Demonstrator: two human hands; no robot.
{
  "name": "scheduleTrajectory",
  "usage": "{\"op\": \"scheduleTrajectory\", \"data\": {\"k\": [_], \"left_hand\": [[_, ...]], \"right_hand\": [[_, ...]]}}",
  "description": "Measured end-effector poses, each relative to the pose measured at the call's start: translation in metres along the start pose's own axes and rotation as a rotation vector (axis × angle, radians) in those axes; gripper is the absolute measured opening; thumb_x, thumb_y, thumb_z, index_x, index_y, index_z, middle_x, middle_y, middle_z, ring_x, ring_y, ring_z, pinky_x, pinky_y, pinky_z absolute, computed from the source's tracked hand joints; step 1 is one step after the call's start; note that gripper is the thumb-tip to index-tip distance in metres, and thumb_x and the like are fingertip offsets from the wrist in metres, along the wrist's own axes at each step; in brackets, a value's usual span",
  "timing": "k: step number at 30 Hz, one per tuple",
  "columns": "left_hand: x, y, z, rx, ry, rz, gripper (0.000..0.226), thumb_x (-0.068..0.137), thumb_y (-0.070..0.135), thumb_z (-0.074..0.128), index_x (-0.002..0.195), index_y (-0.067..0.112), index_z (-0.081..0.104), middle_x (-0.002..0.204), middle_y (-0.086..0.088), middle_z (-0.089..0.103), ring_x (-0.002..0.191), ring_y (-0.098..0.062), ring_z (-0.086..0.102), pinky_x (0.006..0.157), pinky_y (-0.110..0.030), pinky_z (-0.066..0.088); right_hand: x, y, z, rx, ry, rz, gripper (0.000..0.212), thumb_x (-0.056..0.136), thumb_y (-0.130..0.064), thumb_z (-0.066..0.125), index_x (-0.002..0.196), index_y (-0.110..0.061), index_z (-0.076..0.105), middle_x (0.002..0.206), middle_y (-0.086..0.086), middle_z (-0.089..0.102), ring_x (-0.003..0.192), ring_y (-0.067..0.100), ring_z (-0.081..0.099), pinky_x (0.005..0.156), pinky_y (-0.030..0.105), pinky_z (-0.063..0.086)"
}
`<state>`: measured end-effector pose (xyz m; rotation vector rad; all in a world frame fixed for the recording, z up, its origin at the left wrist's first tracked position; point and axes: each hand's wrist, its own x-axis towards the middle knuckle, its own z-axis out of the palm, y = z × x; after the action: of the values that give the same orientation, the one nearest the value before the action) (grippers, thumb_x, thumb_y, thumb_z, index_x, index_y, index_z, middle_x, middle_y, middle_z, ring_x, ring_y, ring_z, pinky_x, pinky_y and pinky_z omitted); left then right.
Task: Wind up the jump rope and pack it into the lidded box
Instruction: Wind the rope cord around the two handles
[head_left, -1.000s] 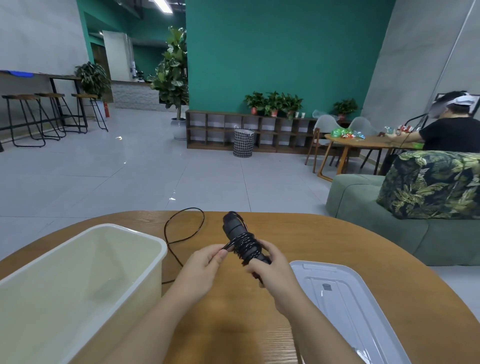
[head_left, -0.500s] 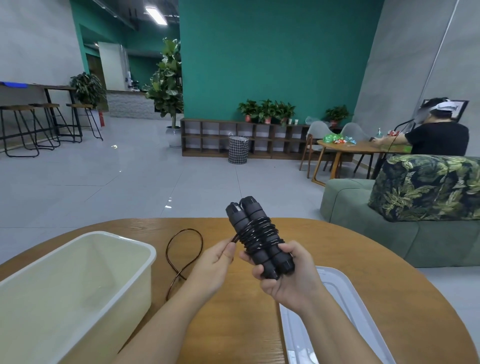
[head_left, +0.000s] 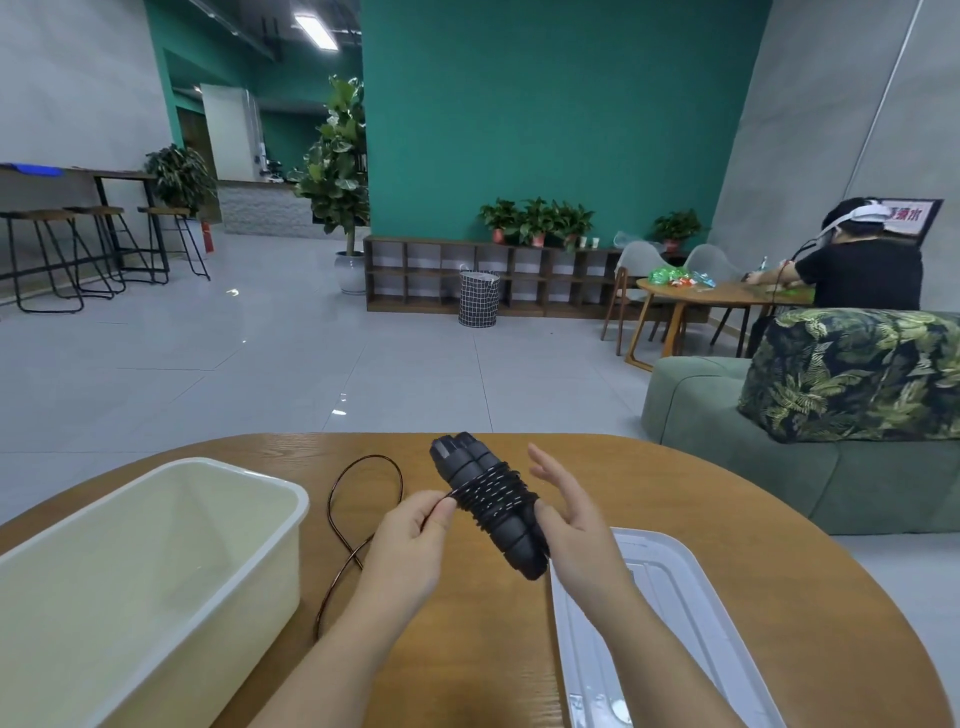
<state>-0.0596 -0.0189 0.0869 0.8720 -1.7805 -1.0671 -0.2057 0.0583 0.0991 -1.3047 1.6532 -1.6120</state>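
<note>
Head view: box (head_left: 171, 519) and lid (head_left: 670, 597) cut off at frame edge. Left hand (head_left: 410, 540) pinched shut on rope (head_left: 363, 519); right hand (head_left: 571, 514) open, fingers spread, palm against handles (head_left: 488, 499) above table (head_left: 727, 519).

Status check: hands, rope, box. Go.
Left hand pinching the cord; right hand open against the wound handles. Loose cord on the table. Box empty, lid off. Nothing blocking.
</note>
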Motion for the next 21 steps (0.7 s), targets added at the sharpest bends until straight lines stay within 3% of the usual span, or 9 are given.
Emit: {"op": "scheduleTrajectory", "data": {"k": [2,4,8,12,14,18,21], "left_hand": [[-0.004,0.001,0.003,0.043,0.022,0.0,0.02,0.093,0.019,0.047,0.083,0.019,0.064,0.073,0.011,0.057,0.071,-0.004,0.05,0.06,-0.012,0.035],[-0.006,0.002,0.005,0.055,0.05,-0.011,0.019,0.092,0.022,0.049,0.088,0.02,0.067,0.083,0.009,0.065,0.081,-0.004,0.056,0.065,-0.016,0.037],[-0.008,-0.001,0.003,0.067,0.046,-0.027,0.018,0.091,0.022,0.051,0.09,0.019,0.069,0.089,0.008,0.069,0.089,-0.004,0.06,0.07,-0.014,0.04],[-0.012,-0.004,0.003,0.035,0.011,-0.031,0.019,0.091,0.02,0.051,0.094,0.018,0.07,0.093,0.006,0.07,0.093,-0.006,0.061,0.073,-0.018,0.041],[-0.014,-0.003,0.003,0.039,-0.024,0.007,0.022,0.092,0.018,0.05,0.09,0.027,0.07,0.089,0.008,0.069,0.088,0.002,0.06,0.072,-0.015,0.04],[-0.018,-0.001,-0.001,0.085,-0.118,0.069,0.03,0.093,0.017,0.046,0.092,0.043,0.061,0.076,0.012,0.06,0.073,0.011,0.052,0.067,-0.006,0.038],[-0.018,-0.005,-0.006,0.2,-0.141,0.085,0.027,0.094,0.023,0.045,0.111,0.035,0.062,0.085,0.016,0.062,0.081,0.008,0.054,0.072,-0.012,0.04]], "right_hand": [[0.0,0.004,0.005,-0.187,-0.076,-0.087,0.069,0.09,0.007,0.031,0.111,-0.056,0.048,0.121,-0.023,0.049,0.112,-0.009,0.048,0.091,0.01,0.042],[0.001,0.007,0.007,-0.185,-0.106,-0.032,0.066,0.089,0.005,0.029,0.111,-0.055,0.049,0.118,-0.023,0.05,0.113,-0.001,0.05,0.09,0.023,0.049],[0.0,0.01,0.011,-0.078,-0.222,0.124,0.052,0.08,-0.026,0.044,0.125,-0.052,0.042,0.122,-0.011,0.051,0.099,0.01,0.057,0.075,0.026,0.047],[-0.005,0.017,0.017,-0.396,-0.246,0.027,0.086,0.073,-0.033,0.072,0.141,-0.048,0.023,0.127,-0.022,0.037,0.115,0.001,0.048,0.094,0.022,0.042],[-0.006,0.021,0.02,-0.42,-0.173,0.01,0.084,0.072,-0.024,0.071,0.136,-0.051,0.025,0.128,-0.016,0.042,0.114,0.005,0.05,0.095,0.026,0.045],[-0.008,0.016,0.018,-0.245,-0.113,0.093,0.064,0.072,-0.003,0.054,0.112,-0.053,0.047,0.096,-0.015,0.063,0.075,-0.003,0.058,0.066,0.018,0.047],[-0.007,0.014,0.014,0.028,-0.101,0.242,0.066,0.066,0.004,0.054,0.117,-0.037,0.056,0.081,-0.004,0.063,0.057,0.005,0.052,0.047,0.018,0.038]]}}
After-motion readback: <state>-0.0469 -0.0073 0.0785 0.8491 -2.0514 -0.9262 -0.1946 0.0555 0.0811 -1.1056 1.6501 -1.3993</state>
